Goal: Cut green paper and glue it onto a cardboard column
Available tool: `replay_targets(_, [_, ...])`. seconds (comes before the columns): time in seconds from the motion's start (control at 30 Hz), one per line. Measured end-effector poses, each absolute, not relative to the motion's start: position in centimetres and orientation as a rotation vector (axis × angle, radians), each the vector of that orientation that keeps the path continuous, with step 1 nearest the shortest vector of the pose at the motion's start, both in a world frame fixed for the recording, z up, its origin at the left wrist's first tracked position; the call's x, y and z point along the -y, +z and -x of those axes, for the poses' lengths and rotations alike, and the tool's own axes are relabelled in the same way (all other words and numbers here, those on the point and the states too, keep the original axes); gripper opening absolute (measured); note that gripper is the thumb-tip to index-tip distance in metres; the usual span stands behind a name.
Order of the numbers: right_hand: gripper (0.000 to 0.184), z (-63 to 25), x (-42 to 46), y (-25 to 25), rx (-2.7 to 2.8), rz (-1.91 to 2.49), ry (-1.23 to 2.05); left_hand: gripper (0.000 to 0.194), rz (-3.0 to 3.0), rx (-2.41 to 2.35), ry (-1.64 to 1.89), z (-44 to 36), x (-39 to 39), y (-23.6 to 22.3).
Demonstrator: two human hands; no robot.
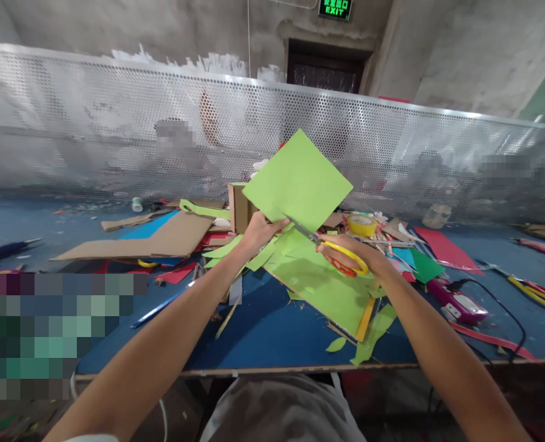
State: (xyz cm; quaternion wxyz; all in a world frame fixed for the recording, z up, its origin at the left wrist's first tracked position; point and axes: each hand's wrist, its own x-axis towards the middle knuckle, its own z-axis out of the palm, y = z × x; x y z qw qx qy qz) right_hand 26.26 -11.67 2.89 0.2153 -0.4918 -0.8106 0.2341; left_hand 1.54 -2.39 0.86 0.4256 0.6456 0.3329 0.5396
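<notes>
Green sheet (299,178) extends beyond hands (259,232)

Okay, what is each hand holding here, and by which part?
The left hand holds the green paper square by its lower-left edge. The right hand holds the scissors by their yellow and red handles.
</notes>
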Motion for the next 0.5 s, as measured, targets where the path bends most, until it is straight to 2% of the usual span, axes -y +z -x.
replay_targets(0.1, [0.04, -26.32, 11.35, 2.97, 2.272, 1.373, 0.695, 0.041, -1.616, -0.845, 1.341, -1.48, 2.51, 1.05])
replay_targets(0.27, [0.043, -26.27, 11.47, 3.15, 2.323, 1.366, 0.531, 0.04, -1.623, -0.835, 1.35, -1.43, 2.33, 0.93])
replay_targets(0.5, [0.048, -26.29, 11.06, 2.86, 2.342, 1.378, 0.501, 0.043, -1.648, -0.81, 1.355, -1.23, 1.59, 0.49])
